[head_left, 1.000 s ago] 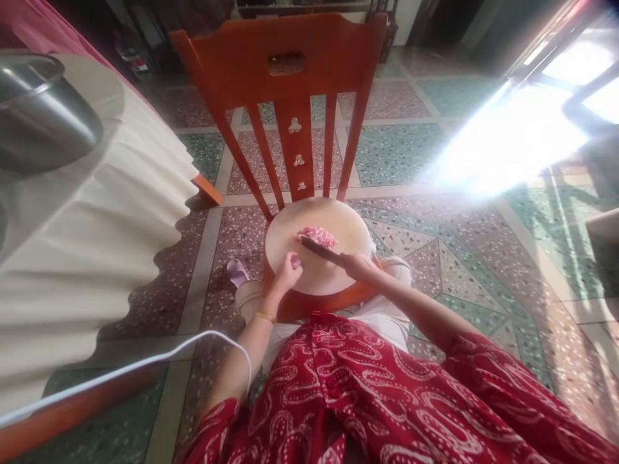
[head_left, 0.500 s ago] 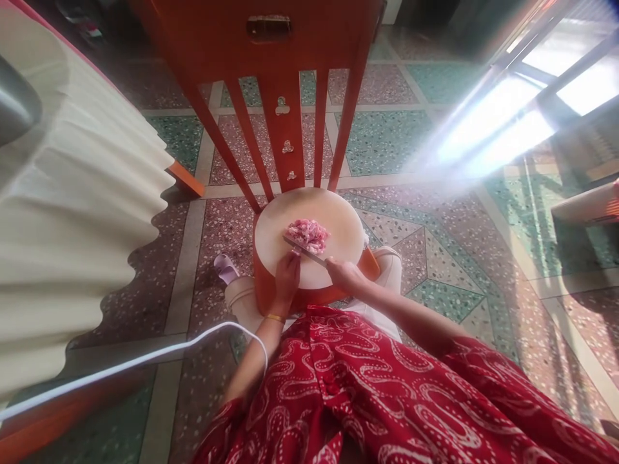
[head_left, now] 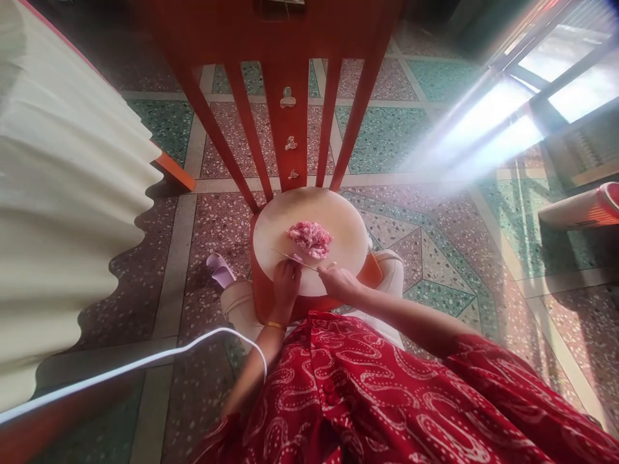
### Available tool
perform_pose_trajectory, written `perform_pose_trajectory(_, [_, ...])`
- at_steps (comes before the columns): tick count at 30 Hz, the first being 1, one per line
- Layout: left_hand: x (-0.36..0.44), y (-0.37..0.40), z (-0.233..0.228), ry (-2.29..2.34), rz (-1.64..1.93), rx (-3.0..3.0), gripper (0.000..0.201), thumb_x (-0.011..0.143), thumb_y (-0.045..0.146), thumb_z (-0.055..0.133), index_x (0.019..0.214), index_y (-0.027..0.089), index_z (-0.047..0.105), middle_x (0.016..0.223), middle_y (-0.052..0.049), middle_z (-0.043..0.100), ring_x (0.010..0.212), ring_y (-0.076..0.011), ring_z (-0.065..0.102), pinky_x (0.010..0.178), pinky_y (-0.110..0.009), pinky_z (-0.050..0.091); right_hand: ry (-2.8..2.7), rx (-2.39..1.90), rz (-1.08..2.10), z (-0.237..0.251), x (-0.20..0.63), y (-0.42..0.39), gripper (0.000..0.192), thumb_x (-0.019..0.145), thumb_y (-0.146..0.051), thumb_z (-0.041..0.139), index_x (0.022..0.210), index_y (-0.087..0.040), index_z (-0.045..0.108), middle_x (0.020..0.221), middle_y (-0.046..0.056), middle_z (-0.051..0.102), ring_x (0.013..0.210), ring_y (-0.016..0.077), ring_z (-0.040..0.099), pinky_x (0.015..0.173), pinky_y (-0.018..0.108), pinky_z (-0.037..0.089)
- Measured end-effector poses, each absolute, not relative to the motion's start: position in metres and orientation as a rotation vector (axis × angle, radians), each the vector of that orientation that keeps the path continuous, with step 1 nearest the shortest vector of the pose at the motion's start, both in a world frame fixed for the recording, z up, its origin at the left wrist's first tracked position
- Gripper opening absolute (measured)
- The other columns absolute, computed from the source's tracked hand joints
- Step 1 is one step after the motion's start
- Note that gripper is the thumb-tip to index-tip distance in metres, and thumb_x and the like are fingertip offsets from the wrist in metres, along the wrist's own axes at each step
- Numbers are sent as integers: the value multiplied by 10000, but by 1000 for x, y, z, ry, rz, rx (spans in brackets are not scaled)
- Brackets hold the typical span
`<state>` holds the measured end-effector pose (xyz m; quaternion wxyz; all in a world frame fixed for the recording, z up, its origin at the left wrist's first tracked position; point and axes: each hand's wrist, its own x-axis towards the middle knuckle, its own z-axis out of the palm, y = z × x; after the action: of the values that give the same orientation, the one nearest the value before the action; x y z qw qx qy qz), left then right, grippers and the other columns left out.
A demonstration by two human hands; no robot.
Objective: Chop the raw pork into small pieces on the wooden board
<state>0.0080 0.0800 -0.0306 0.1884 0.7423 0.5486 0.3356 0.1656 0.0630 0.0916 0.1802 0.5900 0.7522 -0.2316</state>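
A round pale cutting board (head_left: 348,225) rests on the seat of a red wooden chair. On its middle lies a heap of chopped pink meat (head_left: 310,239). My right hand (head_left: 339,283) is closed round the handle of a knife (head_left: 296,260), whose thin blade points left, edge-on to me, on the near side of the heap. My left hand (head_left: 287,278) is at the board's near left, its fingers curled and pressed down right by the blade. A small bit of pink meat shows at those fingertips; most of what they hold is hidden.
The slatted chair back (head_left: 293,122) rises beyond the board. A cream cloth (head_left: 72,212) hangs at the left. A white cable (head_left: 184,348) crosses to my left arm. A purple slipper (head_left: 221,270) is left of the chair. Bright light enters at the right.
The knife blade has turned from showing its flat side to edge-on and moved back from the heap, toward me. My right hand has shifted slightly left. The view has tilted a little.
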Motion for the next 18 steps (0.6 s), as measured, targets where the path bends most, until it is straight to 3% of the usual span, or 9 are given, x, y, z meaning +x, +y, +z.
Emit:
perform_pose_trajectory(5, [7,82,-34,1544,905,2088,140,868,219,498,950,180,605,961,-114,642,969,-250,561,895,-425,432,2243,1618,-769,91,141,94,462,929,-170,345,1389,-215,328,1007,130,662,916,243,648,705,311,485])
perform_pose_trajectory(13, [9,79,-30,1555,905,1989,163,881,253,489,962,176,609,973,-125,632,965,-250,558,889,-427,431,2008,1628,-729,85,182,61,383,901,-137,383,1280,-153,434,880,134,664,824,256,671,671,324,496])
perform_pose_trajectory(18, [7,81,-32,1548,909,2075,145,868,234,497,938,178,612,947,-116,629,945,-246,566,876,-414,447,2168,1608,-794,86,140,102,467,934,-176,349,1400,-205,339,1078,165,638,941,252,646,754,337,483])
